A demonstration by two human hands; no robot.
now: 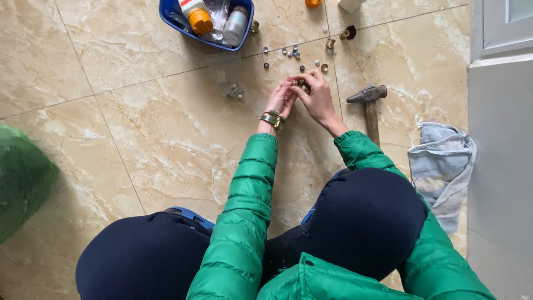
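My left hand and my right hand meet fingertip to fingertip just above the floor; between them I pinch a small brass-coloured fitting, the fingers of both hands curled close round it so that most of it is hidden; whether I am screwing it together or pulling it apart I cannot tell. A green and gold watch sits on my left wrist; green padded sleeves run back to my knees, for I am crouched over the work. Just beyond my fingers lie scattered small parts, little silvery and dark caps and rings, with a few brass pieces near them, all loose on the tile; by my reckoning only the one piece is in hand and the many others lie untouched, so the greater part of the work looks undone. To the right of my right hand, near but apart, a hammer lies with its head away from me; past it a crumpled pale cloth lies by the wall. Farther off, ahead and to the left, a blue tub holds bottles; a green bag sits far left.
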